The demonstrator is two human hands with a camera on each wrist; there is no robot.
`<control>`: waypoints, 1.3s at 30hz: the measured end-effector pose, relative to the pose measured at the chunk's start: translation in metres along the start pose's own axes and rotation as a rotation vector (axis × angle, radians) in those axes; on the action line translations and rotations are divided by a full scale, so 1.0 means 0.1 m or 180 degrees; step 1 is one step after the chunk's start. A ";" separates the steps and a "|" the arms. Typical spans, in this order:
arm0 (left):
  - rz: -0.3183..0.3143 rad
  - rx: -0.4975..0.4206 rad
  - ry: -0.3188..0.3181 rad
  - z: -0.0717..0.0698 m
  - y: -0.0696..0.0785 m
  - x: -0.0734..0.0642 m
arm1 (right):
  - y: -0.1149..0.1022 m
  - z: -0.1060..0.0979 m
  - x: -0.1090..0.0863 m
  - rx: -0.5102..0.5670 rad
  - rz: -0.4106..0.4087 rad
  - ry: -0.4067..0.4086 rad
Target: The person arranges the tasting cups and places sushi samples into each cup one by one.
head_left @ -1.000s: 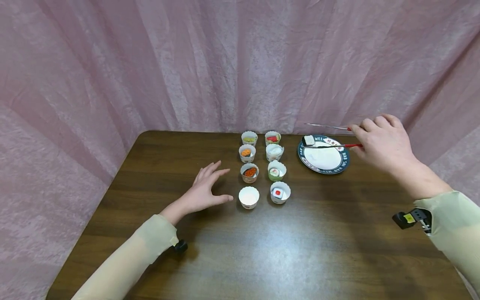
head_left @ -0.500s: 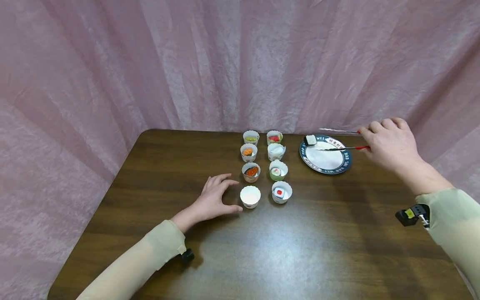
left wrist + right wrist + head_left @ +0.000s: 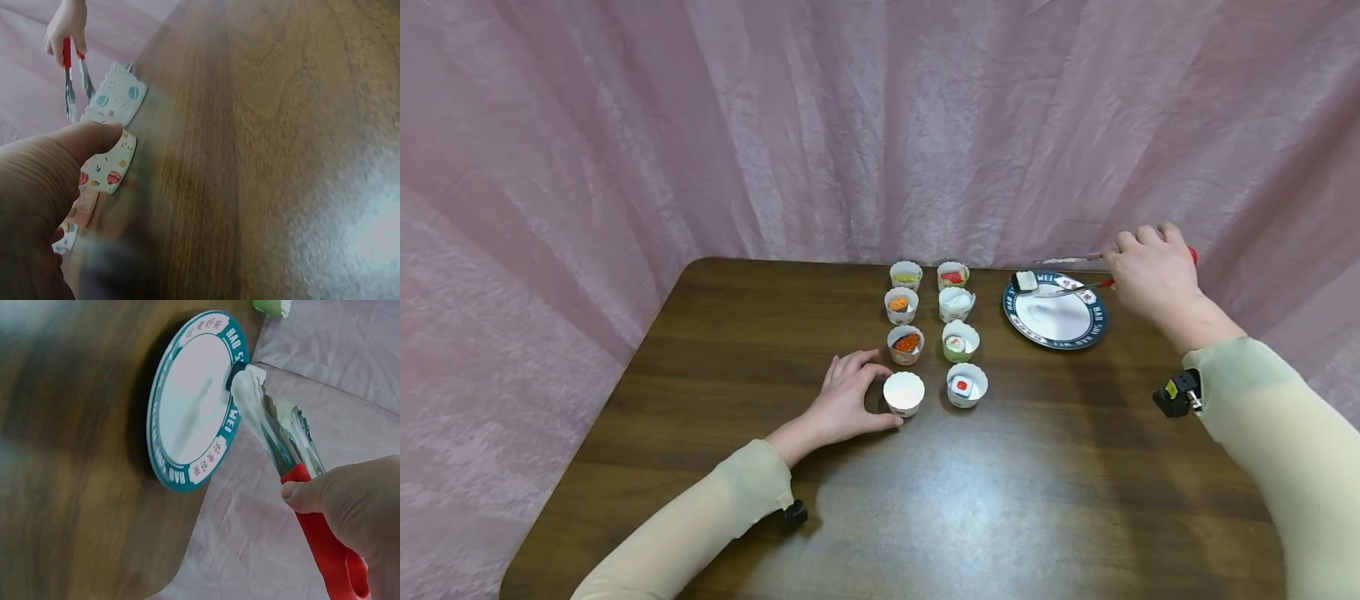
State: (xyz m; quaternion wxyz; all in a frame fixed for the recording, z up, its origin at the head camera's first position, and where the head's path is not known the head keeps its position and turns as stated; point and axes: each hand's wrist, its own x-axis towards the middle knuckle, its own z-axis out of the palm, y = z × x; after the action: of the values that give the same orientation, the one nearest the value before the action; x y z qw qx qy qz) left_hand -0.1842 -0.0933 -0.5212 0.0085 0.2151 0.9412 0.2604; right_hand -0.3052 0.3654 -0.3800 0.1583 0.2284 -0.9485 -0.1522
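My left hand (image 3: 850, 400) has its thumb and index finger at opposite sides of a white paper baking cup (image 3: 904, 394), nothing visible inside it. In the left wrist view, the thumb crosses this flower-printed cup (image 3: 109, 167). My right hand (image 3: 1153, 271) grips red-handled metal tongs (image 3: 284, 444) over a round plate (image 3: 1052, 321) with a dark teal lettered rim. The tong arms stand apart. At the plate's far left edge is a toy sushi piece (image 3: 1024, 282), white with a black band; the tong tips overlap it in the right wrist view.
Two rows of paper cups stand mid-table. Toy sushi lies in several: a red-dotted white piece (image 3: 961, 386), an orange-red roe piece (image 3: 907, 342), an orange piece (image 3: 898, 304) and a red one (image 3: 952, 277). A pink curtain (image 3: 850, 125) hangs behind the wooden table (image 3: 737, 333).
My left hand has moved right and toward me, its thumb and fingers coming round the cup. My right hand has shifted left with the tongs; the sushi piece stays at the plate's edge.
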 end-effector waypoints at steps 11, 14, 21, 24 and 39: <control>-0.0061 -0.0014 -0.0026 0.04 0.03 0.02 | -0.14 0.03 0.30 -0.0204 -0.0066 -0.0314; -0.0064 -0.0029 -0.0009 0.04 0.03 0.02 | -0.18 0.03 0.33 -0.0207 -0.0075 -0.0316; -0.0068 -0.0038 -0.0028 0.05 0.01 0.03 | -0.20 0.06 0.37 -0.0165 -0.0114 -0.0244; -0.0061 -0.0029 -0.0027 0.05 0.00 0.03 | -0.20 0.06 0.39 -0.0185 -0.0119 -0.0269; -0.0039 -0.0119 0.0061 0.09 0.05 0.05 | -0.19 0.09 0.40 -0.0177 -0.0141 -0.0231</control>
State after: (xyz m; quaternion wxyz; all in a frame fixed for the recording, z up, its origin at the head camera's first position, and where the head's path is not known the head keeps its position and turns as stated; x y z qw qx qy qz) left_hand -0.1861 -0.0829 -0.5258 0.0050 0.2066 0.9375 0.2800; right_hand -0.3350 0.3315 -0.3858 0.1268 0.2393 -0.9437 -0.1902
